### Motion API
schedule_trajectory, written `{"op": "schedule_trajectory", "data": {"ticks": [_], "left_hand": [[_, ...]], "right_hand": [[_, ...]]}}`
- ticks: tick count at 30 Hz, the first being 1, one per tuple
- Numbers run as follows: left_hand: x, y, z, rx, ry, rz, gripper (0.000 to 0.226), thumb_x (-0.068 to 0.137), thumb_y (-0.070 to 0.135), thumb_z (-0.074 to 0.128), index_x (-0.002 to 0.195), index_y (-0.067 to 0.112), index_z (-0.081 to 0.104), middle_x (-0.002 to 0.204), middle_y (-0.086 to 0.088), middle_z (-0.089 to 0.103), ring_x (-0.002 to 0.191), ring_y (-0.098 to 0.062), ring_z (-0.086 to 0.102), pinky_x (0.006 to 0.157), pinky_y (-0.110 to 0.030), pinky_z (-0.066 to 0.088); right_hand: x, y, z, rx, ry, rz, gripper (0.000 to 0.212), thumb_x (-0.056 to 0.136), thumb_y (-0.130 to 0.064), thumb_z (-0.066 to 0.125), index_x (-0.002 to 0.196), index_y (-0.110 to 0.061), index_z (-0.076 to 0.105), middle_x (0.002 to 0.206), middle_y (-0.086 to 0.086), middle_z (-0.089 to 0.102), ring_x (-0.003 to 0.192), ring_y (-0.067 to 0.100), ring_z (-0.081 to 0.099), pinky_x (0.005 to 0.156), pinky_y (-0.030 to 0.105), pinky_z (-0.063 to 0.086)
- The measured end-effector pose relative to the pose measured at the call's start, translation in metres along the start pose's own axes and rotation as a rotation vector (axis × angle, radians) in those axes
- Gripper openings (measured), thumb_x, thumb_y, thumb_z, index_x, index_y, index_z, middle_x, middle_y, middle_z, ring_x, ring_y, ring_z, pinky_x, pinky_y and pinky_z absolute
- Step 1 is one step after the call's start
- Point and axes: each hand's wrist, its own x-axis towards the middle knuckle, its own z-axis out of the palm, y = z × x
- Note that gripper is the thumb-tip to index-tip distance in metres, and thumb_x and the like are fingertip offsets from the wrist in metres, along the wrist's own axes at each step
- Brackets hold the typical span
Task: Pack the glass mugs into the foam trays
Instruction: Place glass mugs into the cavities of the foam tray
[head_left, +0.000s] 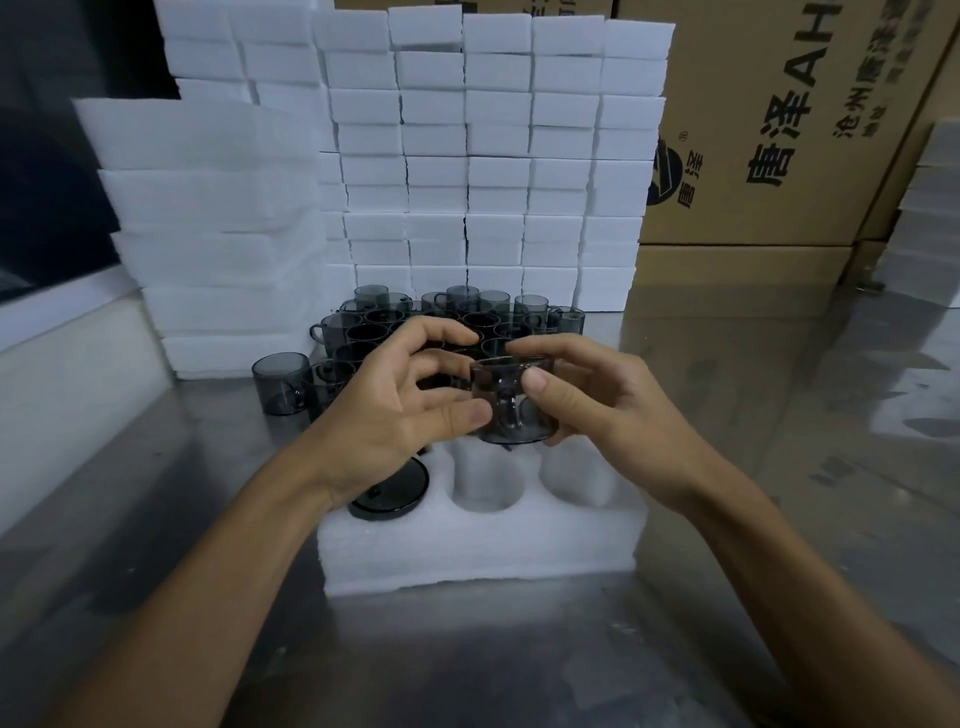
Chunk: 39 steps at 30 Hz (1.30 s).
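A smoky grey glass mug (511, 400) hangs in the air above a white foam tray (478, 540), its handle turned toward me. My right hand (587, 395) grips the mug from the right, thumb on its front. My left hand (400, 400) touches the mug's left side with thumb and fingertips. The tray has round pockets. One mug (389, 493) sits in the left pocket, and the middle pocket (485, 486) and right pocket (574, 475) hold nothing. Several more grey mugs (457, 317) stand clustered behind my hands.
Stacks of white foam trays (467, 156) form a wall at the back, with another stack (218, 234) on the left. Cardboard boxes (779, 130) stand at the back right. A lone mug (280, 382) stands left of the cluster on the shiny metal table (727, 597).
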Motion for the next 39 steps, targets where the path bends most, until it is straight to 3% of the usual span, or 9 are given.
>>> {"op": "schedule_trajectory", "data": {"ticks": [4,6,8,11,14,18,23,31,39], "left_hand": [[0.001,0.003,-0.003,0.05,0.03,0.019,0.02,0.084,0.022,0.074,0.103,0.021,0.068,0.105,-0.006,0.069,0.1,-0.024,0.069,0.084,-0.038,0.056],[-0.001,0.007,-0.005,0.08,0.024,0.036,0.024,0.082,0.033,0.074,0.103,0.021,0.07,0.104,-0.007,0.072,0.101,-0.023,0.069,0.081,-0.035,0.058],[-0.001,0.008,-0.004,0.152,0.045,0.059,0.031,0.076,0.028,0.083,0.102,0.016,0.071,0.099,-0.008,0.074,0.094,-0.022,0.071,0.078,-0.026,0.057],[0.001,0.003,-0.001,0.251,0.085,0.084,0.022,0.073,0.007,0.076,0.095,0.007,0.072,0.089,-0.008,0.076,0.085,-0.022,0.074,0.078,-0.025,0.058],[0.002,0.0,-0.002,0.25,0.147,0.089,0.019,0.077,-0.008,0.072,0.09,0.005,0.073,0.084,-0.009,0.077,0.079,-0.022,0.075,0.074,-0.023,0.059],[0.003,-0.002,-0.004,0.269,0.206,0.104,0.022,0.077,-0.013,0.07,0.083,0.008,0.074,0.084,-0.007,0.076,0.076,-0.016,0.074,0.073,-0.02,0.058],[0.004,-0.007,-0.005,0.298,0.196,0.074,0.024,0.075,-0.012,0.072,0.077,0.012,0.075,0.08,-0.005,0.077,0.075,-0.016,0.074,0.07,-0.02,0.057],[0.003,-0.006,-0.012,0.477,0.149,0.099,0.034,0.073,-0.012,0.077,0.068,0.022,0.075,0.082,-0.003,0.076,0.078,-0.019,0.073,0.074,-0.027,0.059],[0.002,-0.008,-0.019,0.6,0.12,0.031,0.039,0.074,-0.008,0.078,0.064,0.029,0.075,0.079,0.002,0.075,0.077,-0.018,0.072,0.077,-0.038,0.06]], "right_hand": [[0.0,0.004,0.003,-0.103,0.2,-0.04,0.039,0.078,-0.05,0.077,0.086,-0.015,0.063,0.074,0.0,0.066,0.057,0.016,0.059,0.052,0.032,0.05],[0.0,0.007,0.004,-0.244,0.275,-0.058,0.049,0.072,-0.063,0.076,0.077,-0.018,0.055,0.074,0.004,0.063,0.057,0.021,0.055,0.05,0.034,0.045],[0.0,0.009,0.005,-0.351,0.316,-0.089,0.055,0.067,-0.071,0.073,0.073,-0.022,0.05,0.071,0.003,0.059,0.053,0.011,0.049,0.049,0.025,0.039],[-0.001,0.01,0.006,-0.458,0.317,-0.109,0.058,0.063,-0.078,0.072,0.076,-0.026,0.05,0.066,-0.004,0.055,0.051,0.005,0.046,0.046,0.02,0.038],[-0.001,0.01,0.003,-0.445,0.264,-0.044,0.055,0.063,-0.08,0.068,0.095,-0.037,0.06,0.072,-0.009,0.06,0.059,0.008,0.061,0.052,0.021,0.046],[-0.001,0.005,-0.004,-0.24,0.008,0.057,0.052,0.073,-0.059,0.073,0.116,-0.031,0.066,0.092,-0.01,0.066,0.076,0.025,0.068,0.07,0.043,0.055],[-0.003,-0.001,-0.006,-0.172,-0.062,0.081,0.043,0.073,-0.035,0.081,0.113,-0.022,0.07,0.094,0.004,0.074,0.066,0.029,0.054,0.064,0.045,0.045],[-0.005,-0.003,0.004,-0.2,-0.088,0.107,0.052,0.065,-0.046,0.088,0.111,-0.029,0.071,0.082,0.018,0.068,0.068,0.028,0.062,0.068,0.049,0.052],[-0.004,-0.002,0.009,-0.269,-0.106,0.112,0.058,0.054,-0.058,0.083,0.105,-0.033,0.071,0.077,0.003,0.072,0.073,0.018,0.069,0.074,0.044,0.059]]}}
